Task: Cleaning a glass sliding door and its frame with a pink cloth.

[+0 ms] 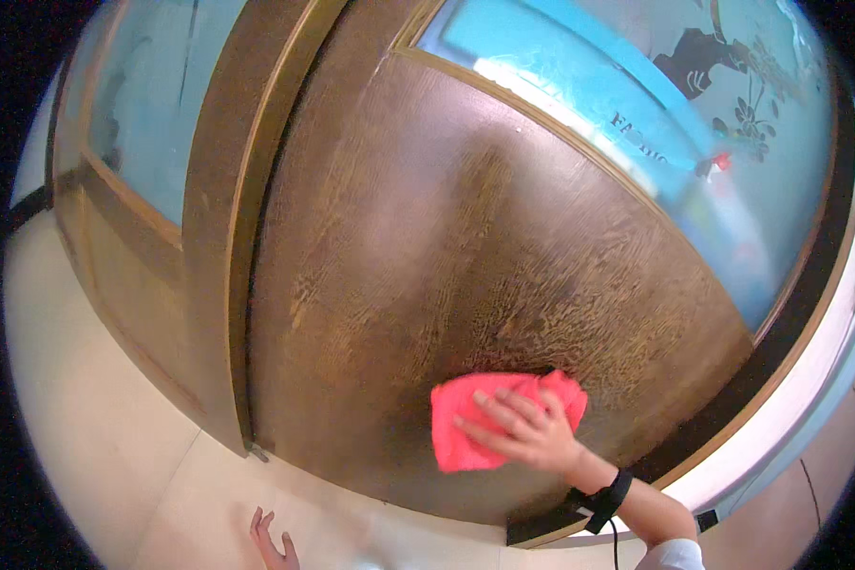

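A folded pink-red cloth [463, 399] lies flat against the lower part of a brown wood-grain door panel [427, 235]. My right hand [524, 431] presses on the cloth with its fingers spread over it. A black strap [609, 501] with a cable circles my right wrist. Low in the picture, over the pale floor, my left hand [274, 541] hangs apart from the door, holding nothing, its fingers apart; its lower part is cut off by the frame. Dark, uneven streaks show on the panel above the cloth.
Above the panel is a frosted glass pane [591, 85] with floral figures, in a wooden frame. A second glazed door panel [135, 121] stands on the left, past a raised vertical edge [246, 214]. Pale floor tiles [178, 499] run below; a white wall edge [776, 427] is at right.
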Demonstrator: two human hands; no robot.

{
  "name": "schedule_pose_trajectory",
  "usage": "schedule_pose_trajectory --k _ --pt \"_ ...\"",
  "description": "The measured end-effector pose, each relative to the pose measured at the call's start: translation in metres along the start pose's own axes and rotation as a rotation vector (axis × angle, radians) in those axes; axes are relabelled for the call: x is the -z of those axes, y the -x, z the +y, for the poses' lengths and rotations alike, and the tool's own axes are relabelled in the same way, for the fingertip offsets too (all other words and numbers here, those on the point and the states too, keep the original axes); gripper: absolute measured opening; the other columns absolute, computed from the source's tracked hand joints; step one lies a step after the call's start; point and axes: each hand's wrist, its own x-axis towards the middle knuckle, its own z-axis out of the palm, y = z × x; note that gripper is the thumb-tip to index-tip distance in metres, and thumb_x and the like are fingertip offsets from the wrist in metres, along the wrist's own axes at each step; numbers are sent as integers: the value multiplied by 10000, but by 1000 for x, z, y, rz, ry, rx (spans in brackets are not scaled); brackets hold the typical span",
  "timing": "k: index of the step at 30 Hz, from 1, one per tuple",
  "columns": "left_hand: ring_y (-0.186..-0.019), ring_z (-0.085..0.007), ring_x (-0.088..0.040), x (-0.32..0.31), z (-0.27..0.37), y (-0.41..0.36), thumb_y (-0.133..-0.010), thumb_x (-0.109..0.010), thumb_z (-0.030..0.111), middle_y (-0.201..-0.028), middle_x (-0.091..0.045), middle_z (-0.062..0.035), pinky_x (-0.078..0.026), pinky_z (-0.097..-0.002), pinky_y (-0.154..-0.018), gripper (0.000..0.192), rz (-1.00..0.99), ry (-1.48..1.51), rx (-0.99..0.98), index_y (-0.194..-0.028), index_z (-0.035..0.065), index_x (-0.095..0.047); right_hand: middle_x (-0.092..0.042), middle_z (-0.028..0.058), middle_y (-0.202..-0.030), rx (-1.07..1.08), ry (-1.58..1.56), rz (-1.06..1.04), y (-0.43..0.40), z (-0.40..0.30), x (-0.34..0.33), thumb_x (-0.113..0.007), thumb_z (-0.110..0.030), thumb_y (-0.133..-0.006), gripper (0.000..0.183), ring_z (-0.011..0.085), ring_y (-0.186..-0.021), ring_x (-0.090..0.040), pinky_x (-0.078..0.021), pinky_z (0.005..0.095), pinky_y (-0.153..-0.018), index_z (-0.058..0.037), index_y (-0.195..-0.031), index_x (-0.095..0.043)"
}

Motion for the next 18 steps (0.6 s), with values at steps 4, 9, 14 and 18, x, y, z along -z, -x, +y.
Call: schedule_pose_trajectory --k 4,9,14,18 --pt "-1292 -371 -278 8 7 2 -923 -485 144 -1395 -321 -207 -249 -480 -1047 404 -12 4 30 -1302 24 -410 -470 -19 -1342 -18 -69 12 14 5 0 -532 -276 -780 470 162 -1127 -481 -367 372 -854 -352 -1244 -539" --pt "-1293 -372 -278 -1 -6 6 -923 -478 136 -1396 -320 -204 -251 -480 -1049 391 -20 -14 21 -1293 25 -420 -520 124 -1220 -621 -121 352 -7 68 48 -727 -176 -598 427 309 -1094 -473 -363 439 -897 -161 -1021 -674" --pt "-1292 -365 -285 -15 3 0 -932 -470 150 -1396 -322 -192 -262 -483 -1045 340 1 48 -1 -1253 39 -467 -522 101 -1195 -509 -43 285 41 58 29 -708 -135 -614 429 291 -1064 -474 -364 448 -889 -218 -1034 -687" --pt "-1290 -361 -291 -16 9 1 -932 -475 161 -1397 -323 -189 -265 -481 -1044 325 -27 37 8 -1234 42 -486 -514 -18 -1269 -150 -45 -84 68 1 14 -545 -260 -763 479 163 -1045 -503 -345 381 -882 -374 -1228 -554"
